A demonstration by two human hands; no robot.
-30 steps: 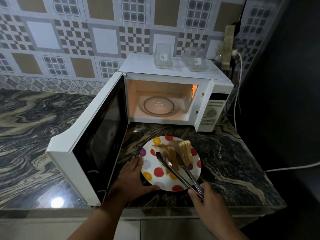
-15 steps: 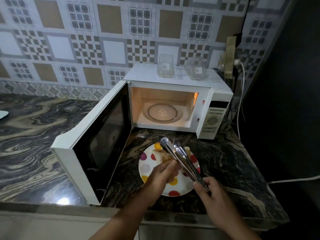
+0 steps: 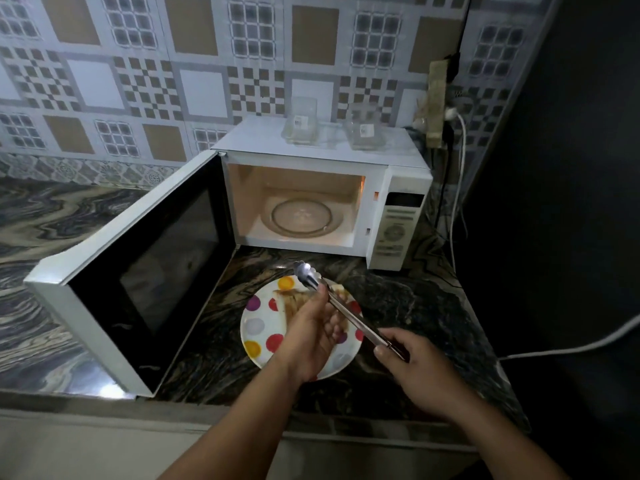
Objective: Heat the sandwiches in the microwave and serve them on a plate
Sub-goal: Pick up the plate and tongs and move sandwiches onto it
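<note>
2 hands on 1 pair of metal tongs [image 3: 341, 308], held above the spotted plate [image 3: 258, 329]. Right hand [image 3: 417, 370] closed around the handle end; left hand [image 3: 313, 336] palm up under the shafts, thumb and fingertips pinching them near the scalloped tips, arms squeezed together. Below and partly hidden by the left hand, sandwiches [image 3: 294, 299] on the plate, plate on the dark marble counter [image 3: 408, 306]. Just behind, white microwave [image 3: 346, 157], lit inside, glass turntable [image 3: 304, 216] bare. Microwave door [image 3: 138, 282] swung wide to the left, close beside the plate. On top, 2 clear containers [image 3: 300, 129]. At right, white cable [image 3: 568, 348] and wall socket.
</note>
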